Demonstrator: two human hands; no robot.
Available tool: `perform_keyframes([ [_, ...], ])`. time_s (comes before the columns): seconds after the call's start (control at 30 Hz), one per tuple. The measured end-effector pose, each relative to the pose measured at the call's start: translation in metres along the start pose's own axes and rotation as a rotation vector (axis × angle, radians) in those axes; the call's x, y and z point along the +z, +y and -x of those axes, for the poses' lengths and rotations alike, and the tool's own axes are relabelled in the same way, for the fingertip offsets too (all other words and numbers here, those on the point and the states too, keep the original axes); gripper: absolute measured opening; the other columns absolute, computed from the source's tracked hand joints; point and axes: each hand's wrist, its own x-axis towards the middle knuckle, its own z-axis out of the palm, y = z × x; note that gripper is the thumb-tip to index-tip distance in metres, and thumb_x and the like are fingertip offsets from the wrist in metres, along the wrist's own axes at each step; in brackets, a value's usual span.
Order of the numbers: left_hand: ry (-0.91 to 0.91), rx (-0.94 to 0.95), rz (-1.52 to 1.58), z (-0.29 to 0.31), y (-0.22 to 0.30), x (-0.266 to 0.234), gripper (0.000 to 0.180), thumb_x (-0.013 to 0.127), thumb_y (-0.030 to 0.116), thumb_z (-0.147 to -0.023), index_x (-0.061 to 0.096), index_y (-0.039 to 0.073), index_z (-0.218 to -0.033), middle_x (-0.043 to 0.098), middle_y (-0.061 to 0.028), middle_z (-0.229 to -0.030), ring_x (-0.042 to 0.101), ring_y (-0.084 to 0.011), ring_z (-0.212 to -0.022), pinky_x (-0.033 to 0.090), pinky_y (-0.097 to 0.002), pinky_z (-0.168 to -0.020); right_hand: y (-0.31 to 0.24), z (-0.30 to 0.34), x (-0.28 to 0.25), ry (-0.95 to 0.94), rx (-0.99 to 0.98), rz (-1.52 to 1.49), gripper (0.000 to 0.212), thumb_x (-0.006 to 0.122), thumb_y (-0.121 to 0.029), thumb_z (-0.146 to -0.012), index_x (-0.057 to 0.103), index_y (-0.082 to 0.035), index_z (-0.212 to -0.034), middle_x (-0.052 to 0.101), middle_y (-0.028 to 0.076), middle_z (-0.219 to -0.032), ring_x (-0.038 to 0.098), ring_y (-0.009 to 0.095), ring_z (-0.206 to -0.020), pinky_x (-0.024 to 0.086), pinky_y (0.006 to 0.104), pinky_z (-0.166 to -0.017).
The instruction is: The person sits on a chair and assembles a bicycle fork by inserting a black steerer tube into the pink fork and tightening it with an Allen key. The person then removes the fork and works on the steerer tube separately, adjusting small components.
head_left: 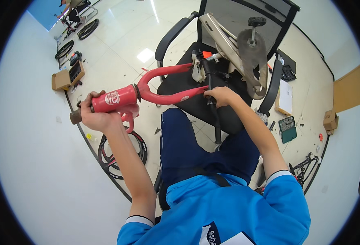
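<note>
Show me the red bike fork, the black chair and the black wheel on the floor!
red bike fork (pixel 118 98), head view, on its thick tube.
black chair (pixel 190 102), head view, on its seat.
black wheel (pixel 141 149), head view, on its rim.

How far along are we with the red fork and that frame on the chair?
Done: the grey frame lies on the office chair. In hand: the left hand grips the red fork by its tube; the right hand is at a leg tip. Left: fork and frame are not yet joined.
</note>
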Motion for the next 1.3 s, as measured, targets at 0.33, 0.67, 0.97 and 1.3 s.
perform_keyframes([
  [0.33, 0.066, -0.023, -0.060, -0.004, -0.011, -0.026, 0.013, 0.054, 0.010, -0.086, 0.056, 0.002, -0.077, 0.061, -0.0100, -0.075, 0.065, -0.0267, -0.076, 0.053, -0.0367, -0.074, 0.026, 0.014, -0.001, -0.189, 0.099, 0.137, 0.056, 0.068, 0.000, -0.068, 0.060, -0.016, -0.121, 0.071, 0.016, -0.101, 0.068, 0.036, -0.099, 0.055, 0.0465, -0.078],
  [0.67, -0.011, -0.159, -0.026, 0.005, -0.032, -0.034, 0.011, 0.053, 0.013, -0.088, 0.054, 0.004, -0.082, 0.060, -0.0094, -0.073, 0.066, -0.0283, -0.074, 0.055, -0.0394, -0.072, 0.028, -0.014, -0.018, 0.261, 0.220, -0.033, 0.051, 0.063, -0.001, -0.080, 0.058, -0.014, -0.129, 0.064, 0.016, -0.117, 0.063, 0.036, -0.112, 0.052, 0.0466, -0.092],
  [0.97, -0.036, -0.194, -0.138, 0.026, -0.048, -0.020, 0.009, 0.052, 0.012, -0.086, 0.045, 0.009, -0.082, 0.059, -0.0103, -0.071, 0.062, -0.0261, -0.065, 0.055, -0.0376, -0.069, -0.151, 0.039, -0.096, 0.675, -0.379, -0.082, 0.113, 0.083, -0.067, -0.060, 0.044, -0.008, -0.147, 0.049, 0.021, -0.143, 0.045, 0.039, -0.136, 0.033, 0.0506, -0.113],
  [1.3, -0.084, -0.134, -0.108, 0.028, -0.032, -0.028, 0.019, 0.047, 0.027, -0.089, 0.055, 0.011, -0.093, 0.062, -0.0148, -0.069, 0.060, -0.0269, -0.062, 0.052, -0.0361, -0.062, -0.170, 0.016, -0.062, 0.390, -0.332, -0.136, 0.077, 0.077, -0.042, -0.062, 0.054, -0.004, -0.125, 0.057, 0.016, -0.108, 0.056, 0.034, -0.102, 0.043, 0.0452, -0.088],
])
